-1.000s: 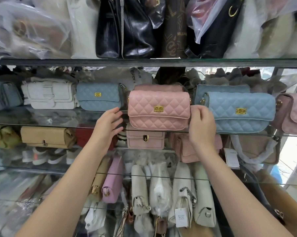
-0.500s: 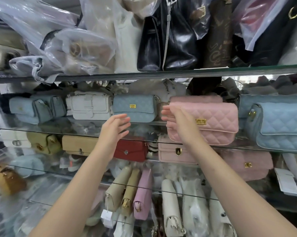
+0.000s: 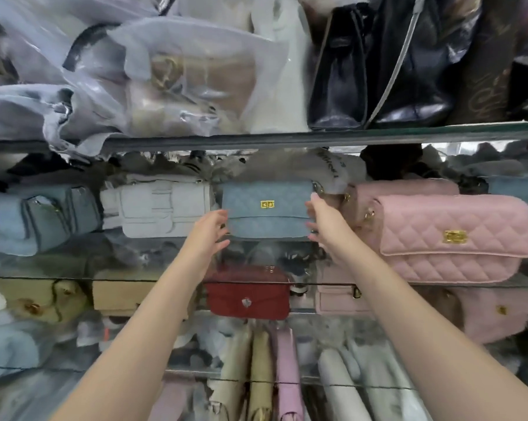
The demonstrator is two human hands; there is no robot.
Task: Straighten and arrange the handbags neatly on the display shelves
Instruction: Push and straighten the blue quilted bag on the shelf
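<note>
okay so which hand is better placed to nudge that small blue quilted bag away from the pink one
The right hand. It sits at the small blue quilted bag's right end, between it and the pink quilted bag, so it could push leftward. The left hand is at the opposite, lower-left corner.

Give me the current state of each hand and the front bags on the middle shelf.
Left hand: open, at the blue quilted bag's left edge.
Right hand: open, at its right edge.
Blue quilted bag: upright, flap closed, between both hands.
Pink quilted bag: flap closed, tilted, untouched.
White bag: upright, closed, untouched.
</note>
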